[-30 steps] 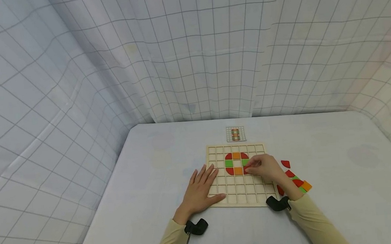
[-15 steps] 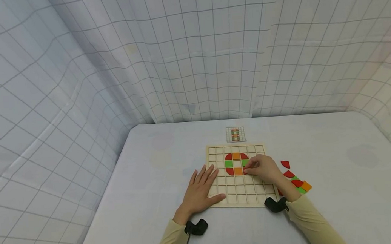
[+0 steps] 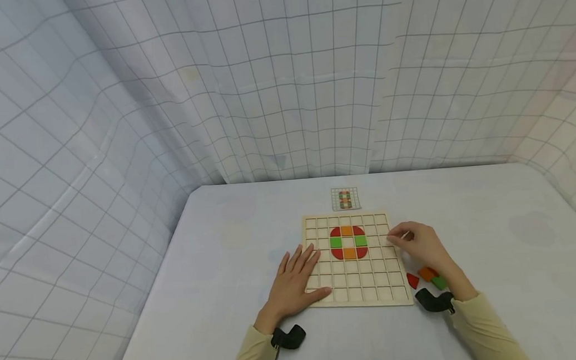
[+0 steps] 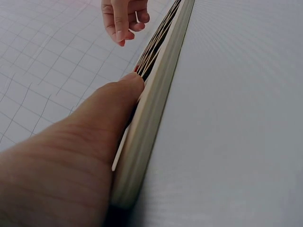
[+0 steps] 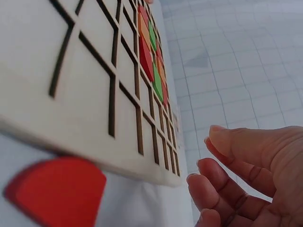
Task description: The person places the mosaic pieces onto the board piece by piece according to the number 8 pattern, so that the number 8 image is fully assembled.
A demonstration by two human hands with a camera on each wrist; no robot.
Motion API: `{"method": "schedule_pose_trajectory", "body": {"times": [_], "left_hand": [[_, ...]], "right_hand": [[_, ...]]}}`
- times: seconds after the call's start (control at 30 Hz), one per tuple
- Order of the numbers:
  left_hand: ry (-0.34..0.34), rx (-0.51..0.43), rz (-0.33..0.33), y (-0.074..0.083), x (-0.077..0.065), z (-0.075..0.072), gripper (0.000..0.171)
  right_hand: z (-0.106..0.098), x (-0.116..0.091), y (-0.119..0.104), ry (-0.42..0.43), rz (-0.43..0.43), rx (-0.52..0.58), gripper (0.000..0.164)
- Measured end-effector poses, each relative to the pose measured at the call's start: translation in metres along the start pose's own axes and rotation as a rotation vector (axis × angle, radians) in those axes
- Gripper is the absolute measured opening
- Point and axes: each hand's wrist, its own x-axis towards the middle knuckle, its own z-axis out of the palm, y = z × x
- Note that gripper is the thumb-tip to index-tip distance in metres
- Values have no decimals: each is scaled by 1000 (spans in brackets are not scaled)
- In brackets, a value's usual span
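My left hand (image 3: 292, 283) lies flat with spread fingers on the left edge of a pale wooden grid board (image 3: 355, 295). In the left wrist view its thumb (image 4: 109, 104) rests along the board's edge. A ring of red, orange and green pieces sits in the grid, including a red rounded piece (image 3: 362, 252) at its lower right. My right hand (image 3: 420, 244) hovers by the board's right edge, fingers loosely bent. In the right wrist view no piece shows between its thumb (image 5: 236, 142) and fingers.
To the board's right, partly under my right forearm, lie a red piece (image 3: 413, 280), an orange piece (image 3: 427, 273) and a green piece (image 3: 439, 282). Behind the board is a small pattern card (image 3: 345, 198). Grid-lined white curtains (image 3: 287, 91) enclose the table.
My right hand has let go of the red piece at the ring's lower right and moved right, off the board, toward the loose pieces. My left hand stays in place.
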Motion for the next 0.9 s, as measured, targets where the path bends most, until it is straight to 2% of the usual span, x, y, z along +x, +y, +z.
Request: {"method": "schedule_pose_trajectory", "body": {"times": [0.27, 0.4, 0.6, 0.77, 0.9], "left_hand": [[0, 8, -2, 0, 0, -1, 84], [-4, 1, 2, 0, 0, -1, 84], [-1, -6, 5, 1, 1, 0, 84], [2, -11, 5, 1, 0, 0, 85], [5, -7, 6, 0, 0, 1, 85]], "right_hand": [[-24, -9, 17, 66, 41, -83, 16], [-27, -13, 21, 48, 88, -136, 21], [-28, -16, 26, 5, 100, -191, 26], [-29, -17, 26, -32, 129, -175, 30], [-27, -19, 24, -24, 156, -170, 27]]}}
